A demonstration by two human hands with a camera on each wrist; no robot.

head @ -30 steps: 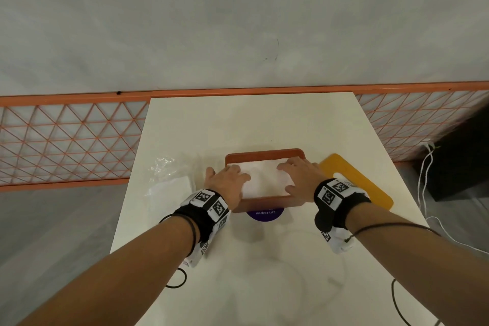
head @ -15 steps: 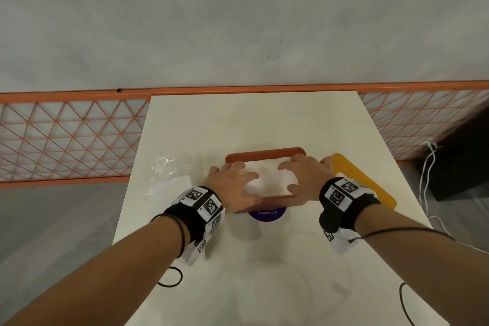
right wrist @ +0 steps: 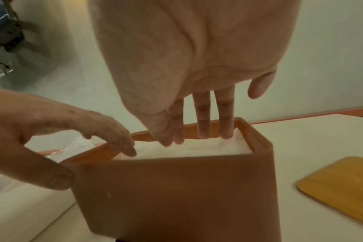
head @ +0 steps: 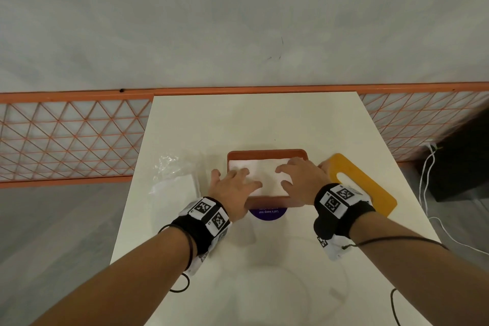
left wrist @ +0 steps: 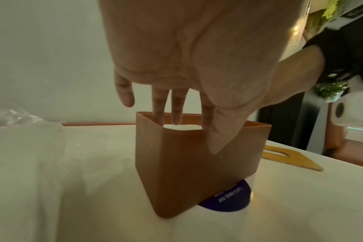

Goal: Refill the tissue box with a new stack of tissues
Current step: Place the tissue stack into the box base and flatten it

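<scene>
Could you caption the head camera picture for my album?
Both hands, left and right, press white tissues down into an open brown box.

A white desk (head: 254, 119) carries an open brown tissue box (head: 267, 153) on a purple round sticker (head: 267, 214), a yellow slotted lid (head: 365, 188) just right, and crumpled clear wrapping (head: 174, 174) left.
</scene>
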